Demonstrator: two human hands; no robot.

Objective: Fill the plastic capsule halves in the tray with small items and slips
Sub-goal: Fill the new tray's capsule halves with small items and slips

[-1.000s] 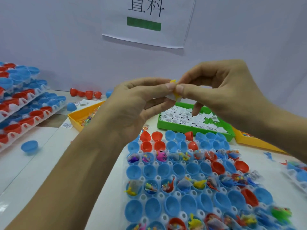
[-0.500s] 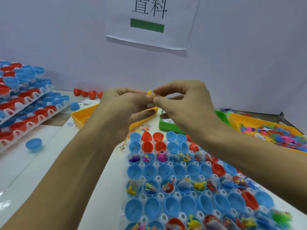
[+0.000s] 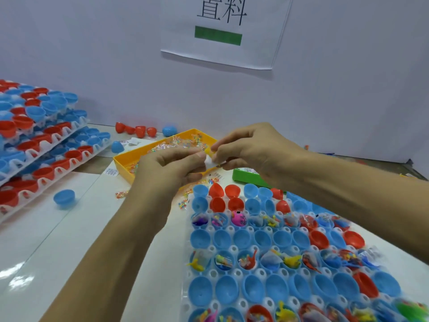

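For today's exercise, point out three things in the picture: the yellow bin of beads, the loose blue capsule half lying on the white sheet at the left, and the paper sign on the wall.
yellow bin (image 3: 120, 161), head view, near left rim.
blue capsule half (image 3: 64, 198), head view, outer shell.
paper sign (image 3: 260, 54), head view, blank lower right area.

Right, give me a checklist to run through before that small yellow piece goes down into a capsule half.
1. Small yellow piece pinched between left hand and right hand: ok.
2. White slip held with it: ok.
3. Empty blue plastic capsule halves free in the clear tray: ok.
4. Hands over the tray: not ok, they are behind its far edge.
5. What the piece is: cannot tell.
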